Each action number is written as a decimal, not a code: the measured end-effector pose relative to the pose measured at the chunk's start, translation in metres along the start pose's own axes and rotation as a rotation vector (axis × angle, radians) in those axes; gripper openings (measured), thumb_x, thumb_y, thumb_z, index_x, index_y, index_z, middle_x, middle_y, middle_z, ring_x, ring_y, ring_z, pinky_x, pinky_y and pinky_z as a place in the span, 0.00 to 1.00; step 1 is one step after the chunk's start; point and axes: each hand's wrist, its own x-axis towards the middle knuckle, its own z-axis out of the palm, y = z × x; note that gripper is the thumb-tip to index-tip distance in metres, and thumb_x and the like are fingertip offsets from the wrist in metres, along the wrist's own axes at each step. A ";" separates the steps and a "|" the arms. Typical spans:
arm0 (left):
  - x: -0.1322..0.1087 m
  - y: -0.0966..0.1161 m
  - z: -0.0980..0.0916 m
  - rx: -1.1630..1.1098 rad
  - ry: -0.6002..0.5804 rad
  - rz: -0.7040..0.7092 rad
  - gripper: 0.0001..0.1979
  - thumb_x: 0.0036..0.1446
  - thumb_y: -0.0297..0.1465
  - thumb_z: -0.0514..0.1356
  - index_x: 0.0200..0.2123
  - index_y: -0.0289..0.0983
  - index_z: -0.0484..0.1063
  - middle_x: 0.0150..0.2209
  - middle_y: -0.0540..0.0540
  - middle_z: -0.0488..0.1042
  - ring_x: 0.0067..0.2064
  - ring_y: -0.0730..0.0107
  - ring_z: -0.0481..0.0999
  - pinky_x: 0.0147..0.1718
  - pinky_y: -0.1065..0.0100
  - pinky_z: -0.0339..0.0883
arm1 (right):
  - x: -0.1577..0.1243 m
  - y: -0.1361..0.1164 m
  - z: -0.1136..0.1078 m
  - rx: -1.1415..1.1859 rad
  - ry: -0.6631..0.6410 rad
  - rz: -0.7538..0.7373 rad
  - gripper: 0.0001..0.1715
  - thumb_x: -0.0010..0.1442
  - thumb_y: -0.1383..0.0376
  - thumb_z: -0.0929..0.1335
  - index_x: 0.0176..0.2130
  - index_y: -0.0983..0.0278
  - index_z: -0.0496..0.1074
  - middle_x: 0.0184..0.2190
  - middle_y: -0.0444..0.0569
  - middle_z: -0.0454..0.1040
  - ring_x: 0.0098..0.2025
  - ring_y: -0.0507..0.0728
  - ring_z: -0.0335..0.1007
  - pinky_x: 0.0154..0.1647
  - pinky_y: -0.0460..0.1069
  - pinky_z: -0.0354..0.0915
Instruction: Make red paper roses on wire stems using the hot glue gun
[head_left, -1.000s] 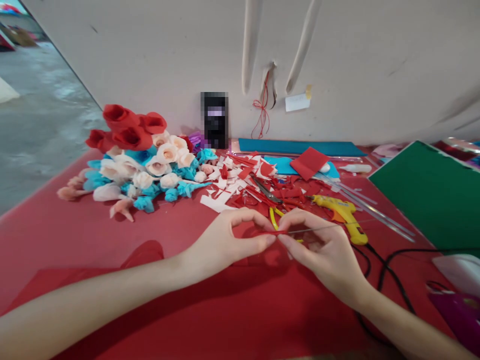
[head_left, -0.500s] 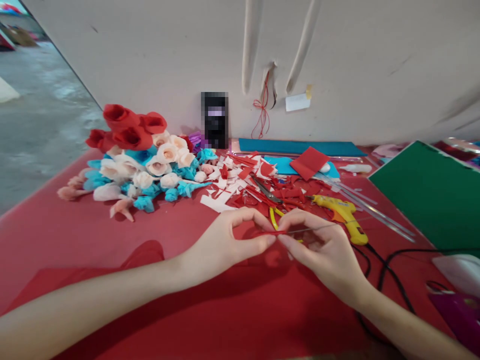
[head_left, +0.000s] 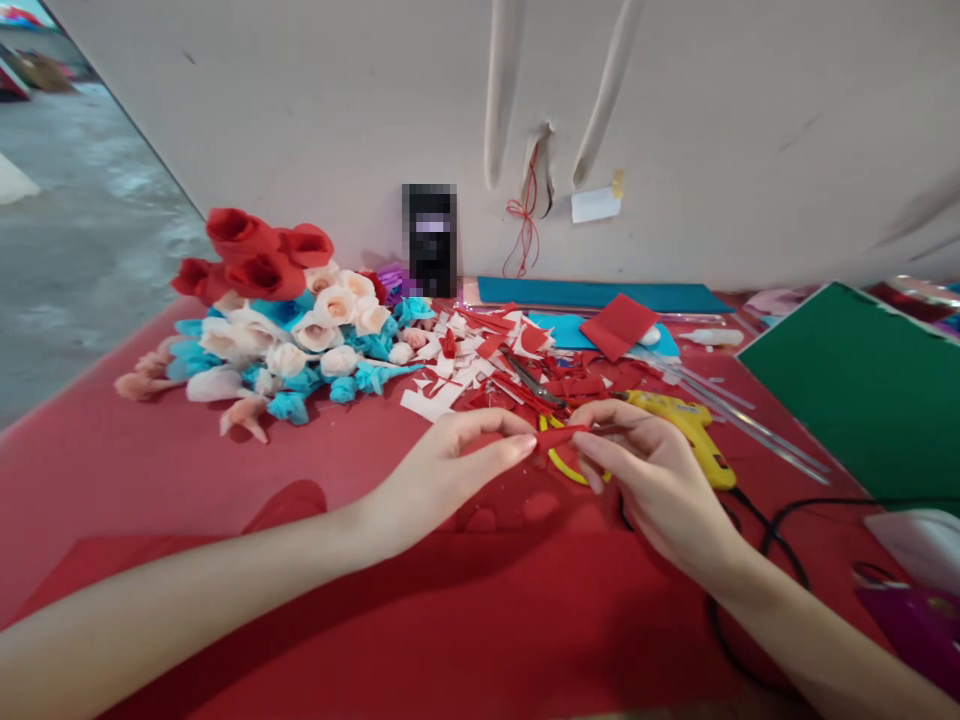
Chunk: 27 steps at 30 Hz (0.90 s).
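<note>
Between my two hands is a small strip of red paper (head_left: 561,436), narrow and folded or rolled. My left hand (head_left: 461,475) pinches its left end between thumb and fingertips. At its right end, the thumb and forefinger of my right hand (head_left: 652,470) are closed on the strip. Just behind and below my fingers lie scissors with yellow handles (head_left: 568,470), partly covered by the right hand. A yellow glue gun (head_left: 701,440) rests on the table right behind my right hand, its body partly hidden.
Paper flowers (head_left: 300,335) in red, cream and blue are heaped at the left. Red and white paper scraps (head_left: 476,350) lie behind my hands. A green board (head_left: 862,390) is at the right, near a black cable (head_left: 787,510). Large red sheets (head_left: 420,620) cover the front.
My hands have moved slightly up and a little apart. More of the red strip shows between them, and the thin wire seen before by the right hand is hardly visible.
</note>
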 end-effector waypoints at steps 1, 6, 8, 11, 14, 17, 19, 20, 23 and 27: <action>-0.001 0.001 0.000 0.001 0.000 0.000 0.07 0.55 0.34 0.54 0.29 0.38 0.68 0.28 0.55 0.67 0.32 0.77 0.65 0.34 0.77 0.59 | 0.000 0.000 0.000 0.011 -0.001 0.006 0.07 0.55 0.63 0.69 0.33 0.64 0.68 0.15 0.37 0.63 0.17 0.43 0.56 0.18 0.38 0.55; -0.001 0.002 0.001 -0.015 0.001 0.041 0.08 0.56 0.33 0.53 0.26 0.37 0.64 0.27 0.55 0.65 0.32 0.78 0.65 0.35 0.77 0.59 | 0.004 0.001 0.000 0.076 -0.021 0.032 0.06 0.55 0.63 0.68 0.32 0.64 0.67 0.15 0.37 0.62 0.17 0.43 0.54 0.19 0.38 0.52; 0.000 0.001 0.001 -0.006 0.013 0.051 0.05 0.56 0.33 0.54 0.31 0.39 0.66 0.32 0.54 0.68 0.38 0.76 0.67 0.39 0.77 0.59 | 0.006 0.000 0.000 0.094 -0.038 0.047 0.06 0.55 0.64 0.68 0.32 0.64 0.67 0.14 0.37 0.62 0.17 0.43 0.53 0.18 0.38 0.52; 0.002 0.000 0.002 0.038 -0.029 0.043 0.09 0.54 0.35 0.57 0.38 0.40 0.69 0.40 0.52 0.72 0.45 0.71 0.69 0.45 0.75 0.60 | 0.005 0.000 0.001 0.096 -0.059 0.061 0.07 0.55 0.64 0.69 0.32 0.65 0.67 0.16 0.38 0.63 0.18 0.43 0.54 0.19 0.38 0.54; 0.002 -0.001 0.003 0.091 -0.051 0.051 0.12 0.52 0.35 0.59 0.40 0.38 0.71 0.41 0.49 0.74 0.45 0.68 0.71 0.45 0.71 0.61 | 0.002 0.000 0.002 0.070 -0.073 0.063 0.06 0.55 0.64 0.69 0.32 0.64 0.68 0.15 0.37 0.62 0.18 0.43 0.55 0.19 0.38 0.56; 0.000 -0.001 0.002 0.152 -0.042 0.089 0.10 0.51 0.32 0.60 0.38 0.36 0.73 0.38 0.48 0.74 0.41 0.68 0.72 0.43 0.70 0.63 | -0.002 -0.001 0.003 0.031 -0.082 0.060 0.06 0.54 0.65 0.69 0.32 0.64 0.68 0.16 0.37 0.63 0.17 0.42 0.55 0.18 0.37 0.57; -0.001 -0.001 0.002 0.193 -0.023 0.121 0.09 0.50 0.30 0.60 0.36 0.36 0.73 0.35 0.48 0.74 0.38 0.68 0.72 0.41 0.69 0.63 | -0.004 -0.002 0.004 0.008 -0.089 0.053 0.05 0.54 0.65 0.69 0.31 0.65 0.68 0.17 0.37 0.63 0.17 0.42 0.56 0.17 0.36 0.57; -0.001 -0.001 0.001 0.212 -0.017 0.141 0.08 0.50 0.30 0.60 0.35 0.35 0.74 0.35 0.47 0.74 0.38 0.68 0.72 0.41 0.69 0.64 | -0.005 -0.003 0.005 -0.006 -0.091 0.051 0.05 0.54 0.66 0.69 0.31 0.65 0.69 0.18 0.38 0.64 0.17 0.42 0.57 0.17 0.36 0.57; -0.002 -0.001 0.001 0.259 -0.009 0.208 0.05 0.50 0.29 0.60 0.32 0.35 0.74 0.33 0.46 0.74 0.37 0.68 0.72 0.40 0.67 0.64 | -0.007 -0.005 0.008 -0.065 -0.081 0.020 0.04 0.53 0.67 0.69 0.30 0.64 0.68 0.22 0.39 0.66 0.20 0.42 0.60 0.18 0.35 0.59; -0.001 -0.001 0.002 0.295 0.011 0.261 0.05 0.50 0.28 0.60 0.31 0.34 0.74 0.32 0.46 0.74 0.36 0.67 0.72 0.39 0.66 0.65 | -0.009 -0.007 0.010 -0.162 -0.058 -0.055 0.03 0.53 0.68 0.69 0.30 0.63 0.68 0.27 0.41 0.67 0.23 0.44 0.62 0.18 0.35 0.61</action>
